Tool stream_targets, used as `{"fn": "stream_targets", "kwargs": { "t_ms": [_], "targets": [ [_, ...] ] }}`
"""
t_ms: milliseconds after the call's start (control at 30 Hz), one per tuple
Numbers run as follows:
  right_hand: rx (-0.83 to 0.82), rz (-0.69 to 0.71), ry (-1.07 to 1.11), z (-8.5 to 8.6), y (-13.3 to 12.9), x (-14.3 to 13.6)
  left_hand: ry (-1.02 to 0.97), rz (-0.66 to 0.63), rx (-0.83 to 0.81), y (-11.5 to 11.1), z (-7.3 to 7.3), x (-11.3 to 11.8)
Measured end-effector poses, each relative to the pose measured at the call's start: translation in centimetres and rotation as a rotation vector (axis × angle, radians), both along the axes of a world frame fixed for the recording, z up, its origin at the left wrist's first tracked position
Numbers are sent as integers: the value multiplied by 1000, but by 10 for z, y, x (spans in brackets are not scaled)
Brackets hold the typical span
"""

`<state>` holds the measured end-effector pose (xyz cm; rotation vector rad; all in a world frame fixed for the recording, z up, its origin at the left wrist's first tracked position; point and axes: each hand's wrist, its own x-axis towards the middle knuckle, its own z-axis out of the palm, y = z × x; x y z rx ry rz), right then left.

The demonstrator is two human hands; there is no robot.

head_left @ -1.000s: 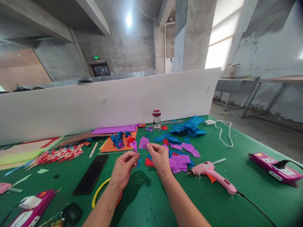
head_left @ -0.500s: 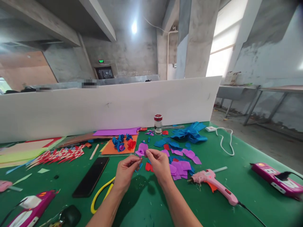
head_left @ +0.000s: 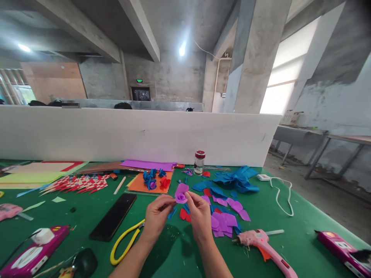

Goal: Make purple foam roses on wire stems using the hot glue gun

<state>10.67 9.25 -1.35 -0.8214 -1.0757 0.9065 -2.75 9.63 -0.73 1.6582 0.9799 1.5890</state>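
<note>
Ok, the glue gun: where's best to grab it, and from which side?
Best by the handle, probably from above on the near right: the glue gun lies flat, handle slanting right and toward you, nozzle pointing left, away from that grip.

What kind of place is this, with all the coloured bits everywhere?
Probably a craft workshop or classroom. A pink glue gun and purple paper-like petals lie on the green table, and the bare concrete pillar looks workshop-like.
</note>
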Motion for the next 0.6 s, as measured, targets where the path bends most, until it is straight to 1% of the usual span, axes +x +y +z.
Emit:
{"fn": "stream_targets", "kwargs": {
  "t_ms": [133, 267, 433, 500, 600],
  "targets": [
    [-12, -6, 69, 2, -2, 0, 52, 23, 71, -2, 0, -2],
    [-46, -78, 160, 2, -1, 2, 102, 100, 147, -5, 1, -3],
    [-51, -128, 195, -1, 4, 7, 182, 133, 211, -5, -1, -4],
    [-50, -119, 216, -1, 5, 9, 205, 136, 221, -5, -1, -3],
    [-56, -51, 222, 2, 4, 10, 209, 112, 207, -7, 1, -3]
  ]
}}
